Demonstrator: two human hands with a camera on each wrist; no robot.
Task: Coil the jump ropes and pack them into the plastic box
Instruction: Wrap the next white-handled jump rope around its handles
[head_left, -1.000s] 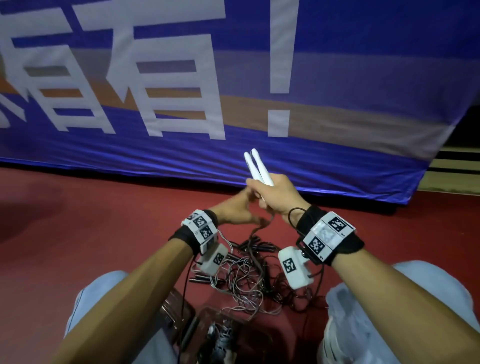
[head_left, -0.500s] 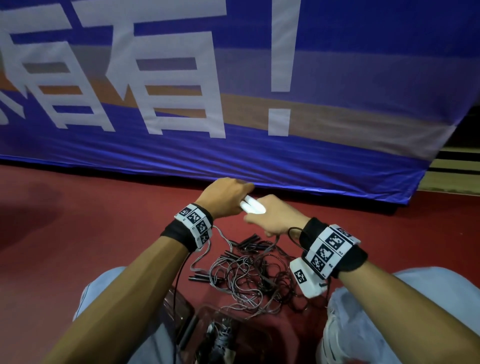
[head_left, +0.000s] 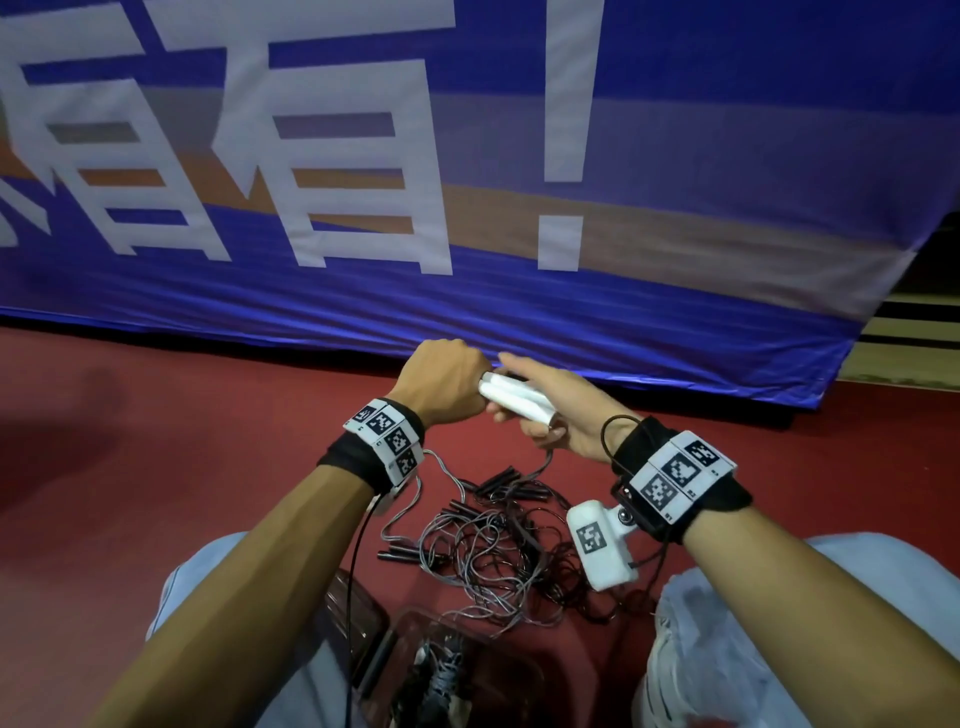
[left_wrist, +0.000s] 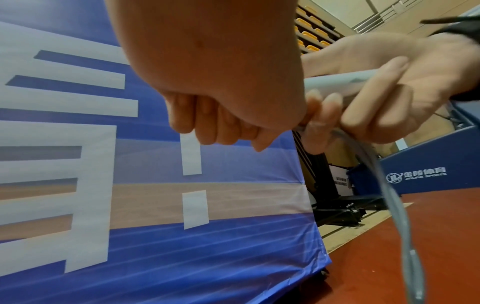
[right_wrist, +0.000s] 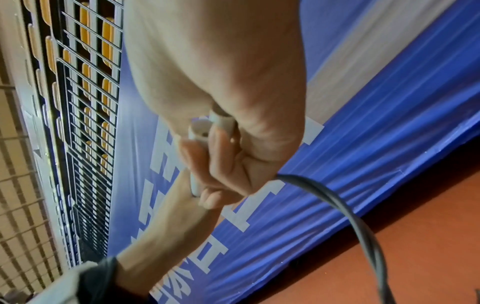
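Note:
Two white jump rope handles (head_left: 514, 399) lie side by side, nearly level, held above the floor between both hands. My right hand (head_left: 545, 415) grips their rope end, and the grey rope (head_left: 546, 460) hangs from it down to a tangled pile of ropes (head_left: 493, 540) on the red floor. My left hand (head_left: 448, 383) is curled in a fist around the handles' far end. In the left wrist view the left hand (left_wrist: 221, 123) meets the handle (left_wrist: 337, 79). The right wrist view shows the right hand (right_wrist: 221, 164) wrapped round the handles (right_wrist: 198, 133). The clear plastic box (head_left: 395, 639) sits between my knees.
A blue banner (head_left: 467, 291) with white characters hangs straight ahead and reaches the floor. Black-handled ropes (head_left: 498, 480) lie in the pile. My knees (head_left: 727, 649) flank the box. Red floor (head_left: 156, 441) stretches to the left.
The handles pointed upward in my right hand a second ago; they have been tipped down to lie level. My left hand rose from the rope below and closed over their far end.

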